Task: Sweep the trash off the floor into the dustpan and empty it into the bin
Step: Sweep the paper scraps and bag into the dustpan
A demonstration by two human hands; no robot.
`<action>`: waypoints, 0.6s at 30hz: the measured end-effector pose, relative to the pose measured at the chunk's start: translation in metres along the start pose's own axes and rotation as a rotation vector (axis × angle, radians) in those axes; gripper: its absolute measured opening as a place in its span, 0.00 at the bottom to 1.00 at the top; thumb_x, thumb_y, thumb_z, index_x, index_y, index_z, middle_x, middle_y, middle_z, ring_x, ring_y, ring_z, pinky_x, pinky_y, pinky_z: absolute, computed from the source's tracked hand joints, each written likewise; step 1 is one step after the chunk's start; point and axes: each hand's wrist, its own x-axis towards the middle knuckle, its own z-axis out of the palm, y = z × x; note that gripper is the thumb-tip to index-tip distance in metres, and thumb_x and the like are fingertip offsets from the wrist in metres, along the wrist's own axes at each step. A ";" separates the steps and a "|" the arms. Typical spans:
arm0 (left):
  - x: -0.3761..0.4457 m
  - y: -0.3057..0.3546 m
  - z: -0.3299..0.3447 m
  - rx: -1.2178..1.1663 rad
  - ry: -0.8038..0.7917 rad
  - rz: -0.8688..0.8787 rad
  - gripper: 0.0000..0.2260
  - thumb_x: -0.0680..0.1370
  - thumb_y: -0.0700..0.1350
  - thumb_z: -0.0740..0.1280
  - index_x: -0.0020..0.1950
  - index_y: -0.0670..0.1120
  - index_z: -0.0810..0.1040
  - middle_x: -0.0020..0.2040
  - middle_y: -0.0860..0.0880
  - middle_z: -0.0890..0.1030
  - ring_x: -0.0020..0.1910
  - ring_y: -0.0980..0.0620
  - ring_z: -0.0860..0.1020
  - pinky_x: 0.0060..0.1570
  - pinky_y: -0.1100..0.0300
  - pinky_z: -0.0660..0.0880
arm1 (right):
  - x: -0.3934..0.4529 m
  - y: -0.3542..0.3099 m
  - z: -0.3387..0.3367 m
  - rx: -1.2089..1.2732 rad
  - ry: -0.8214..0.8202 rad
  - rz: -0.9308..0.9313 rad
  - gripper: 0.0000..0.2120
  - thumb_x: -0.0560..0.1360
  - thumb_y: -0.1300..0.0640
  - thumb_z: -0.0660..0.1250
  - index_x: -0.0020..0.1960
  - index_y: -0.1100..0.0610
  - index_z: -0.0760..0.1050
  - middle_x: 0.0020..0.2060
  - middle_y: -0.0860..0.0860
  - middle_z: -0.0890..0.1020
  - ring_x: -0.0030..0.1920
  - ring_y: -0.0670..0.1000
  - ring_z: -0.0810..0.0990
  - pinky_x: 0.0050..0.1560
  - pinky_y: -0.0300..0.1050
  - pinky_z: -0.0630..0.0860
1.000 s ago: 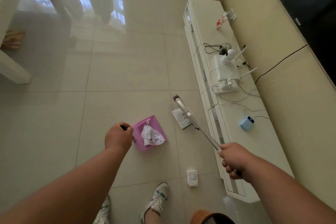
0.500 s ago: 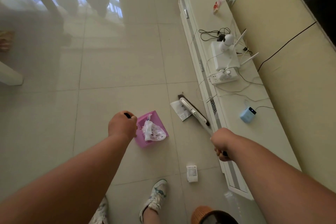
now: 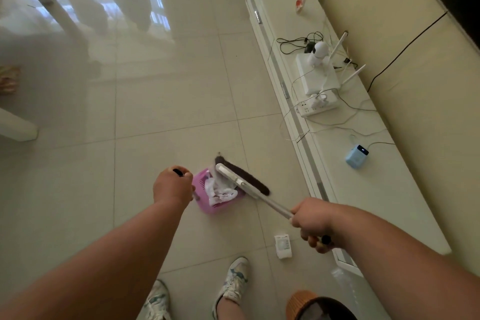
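- A bin [image 3: 306,302] with an orange woven rim is seen at the bottom edge, just right of two sneakers [image 3: 233,280].
- A small white packet [image 3: 283,246] is left on the tiled floor [image 3: 168,117] between the right sneaker and the right hand.
- The broom's pale handle [image 3: 262,197] is gripped in the closed right hand [image 3: 311,226], with the dark end of the handle showing below the fist.
- The dustpan's upright handle is clasped by the closed left hand [image 3: 171,186], its black tip showing above the fist.
- The pink dustpan [image 3: 215,206] is set on the floor, with crumpled white trash [image 3: 219,189] held inside it.
- The dark broom head [image 3: 246,178] is pressed against the dustpan's far right edge.
- Farther right, a long white cabinet [image 3: 389,189] is stood along the wall, with a router [image 3: 318,78], a power strip [image 3: 315,105] and a small blue device [image 3: 357,156] on it.
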 end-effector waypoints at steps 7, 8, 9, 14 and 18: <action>-0.002 -0.001 -0.004 0.005 0.012 -0.004 0.08 0.80 0.40 0.68 0.44 0.50 0.83 0.34 0.44 0.88 0.34 0.39 0.89 0.47 0.39 0.89 | -0.014 0.014 -0.015 0.245 -0.052 -0.018 0.09 0.83 0.58 0.60 0.59 0.49 0.76 0.29 0.52 0.74 0.24 0.45 0.67 0.24 0.38 0.66; -0.003 -0.002 -0.005 0.013 0.015 -0.003 0.08 0.80 0.40 0.67 0.44 0.50 0.83 0.35 0.43 0.88 0.34 0.39 0.89 0.47 0.39 0.89 | -0.018 0.016 -0.019 0.265 -0.050 -0.031 0.09 0.83 0.58 0.60 0.59 0.49 0.76 0.28 0.52 0.74 0.24 0.45 0.67 0.24 0.38 0.65; -0.004 -0.002 -0.005 0.018 0.018 0.001 0.08 0.80 0.40 0.67 0.44 0.50 0.83 0.35 0.43 0.88 0.34 0.39 0.89 0.47 0.39 0.89 | -0.022 0.018 -0.023 0.280 -0.044 -0.047 0.09 0.83 0.58 0.60 0.58 0.48 0.76 0.28 0.52 0.73 0.24 0.45 0.67 0.24 0.37 0.65; -0.006 -0.003 -0.005 0.018 0.020 0.000 0.07 0.80 0.41 0.67 0.46 0.50 0.83 0.35 0.44 0.88 0.34 0.40 0.89 0.48 0.40 0.89 | -0.030 0.027 -0.040 0.339 0.032 -0.096 0.18 0.85 0.58 0.60 0.74 0.48 0.70 0.30 0.53 0.73 0.24 0.45 0.67 0.23 0.37 0.65; -0.011 -0.001 -0.003 0.019 0.016 0.004 0.07 0.80 0.41 0.67 0.46 0.49 0.83 0.33 0.45 0.88 0.35 0.40 0.89 0.48 0.41 0.89 | -0.012 0.018 -0.043 0.352 0.107 -0.081 0.18 0.84 0.57 0.60 0.72 0.47 0.71 0.33 0.54 0.73 0.23 0.46 0.67 0.24 0.37 0.66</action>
